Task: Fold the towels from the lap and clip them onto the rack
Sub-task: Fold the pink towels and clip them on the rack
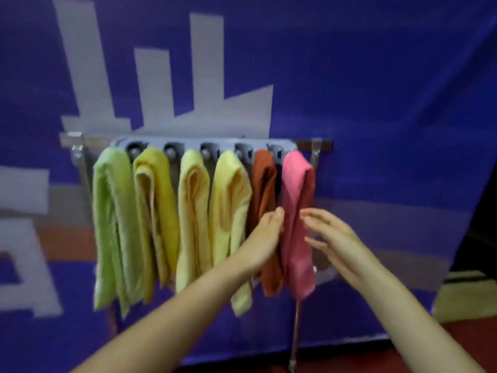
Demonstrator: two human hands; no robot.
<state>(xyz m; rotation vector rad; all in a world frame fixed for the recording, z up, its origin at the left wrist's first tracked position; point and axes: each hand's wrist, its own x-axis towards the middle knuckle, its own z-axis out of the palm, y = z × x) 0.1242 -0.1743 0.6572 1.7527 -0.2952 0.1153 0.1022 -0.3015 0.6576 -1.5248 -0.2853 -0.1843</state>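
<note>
A grey clip rack (193,145) on a metal stand holds several folded towels in a row. From left hang a green towel (113,224), a mustard towel (158,205), two pale yellow towels (192,211), a rust-brown towel (265,184) and a pink towel (297,224) at the right end. My left hand (265,235) rests flat against the pink towel's left edge, in front of the brown one. My right hand (332,232) hovers at the pink towel's right edge, fingers spread, holding nothing. No lap is in view.
A blue banner (376,103) with white shapes hangs right behind the rack. The stand's metal leg (295,335) drops below the pink towel to a reddish floor (468,335). A dark opening lies at the far right.
</note>
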